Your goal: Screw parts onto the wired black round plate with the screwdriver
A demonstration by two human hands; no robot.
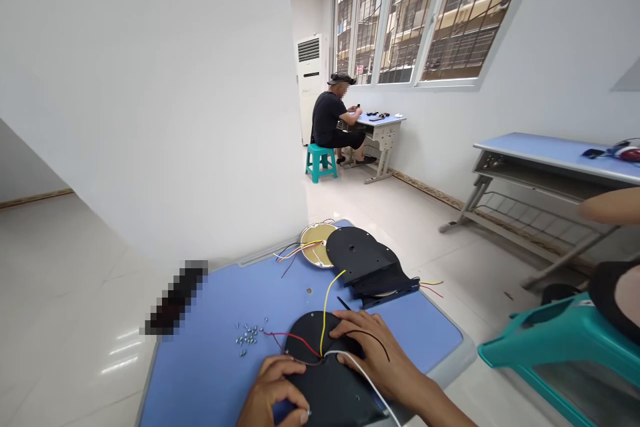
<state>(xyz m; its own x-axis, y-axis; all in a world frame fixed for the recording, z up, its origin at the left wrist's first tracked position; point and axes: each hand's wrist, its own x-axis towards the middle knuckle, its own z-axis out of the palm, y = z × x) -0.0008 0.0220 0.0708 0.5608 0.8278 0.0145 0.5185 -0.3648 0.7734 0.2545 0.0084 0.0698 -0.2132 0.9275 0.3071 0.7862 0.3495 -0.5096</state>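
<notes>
On the blue desk in front of me lies a black round-ended housing (327, 395) with yellow, red, white and black wires coming out of its middle. My right hand (373, 350) rests across its right side, fingers bent over the round end and gripping it. At the lower left edge, my left hand (275, 390) has one finger lying along the housing. Its thumb and another finger pinch a small silvery piece that looks like a screw (309, 412). A loose group of small silver screws (247, 335) lies left of the housing.
Similar black housings (357, 257) and a gold-coloured disc (316, 248) with wires lie at the desk's far end. A pixelated dark object (177, 297) is at the left edge. A teal stool (550, 340) with someone partly visible stands right. Another person (330, 113) sits at a far desk.
</notes>
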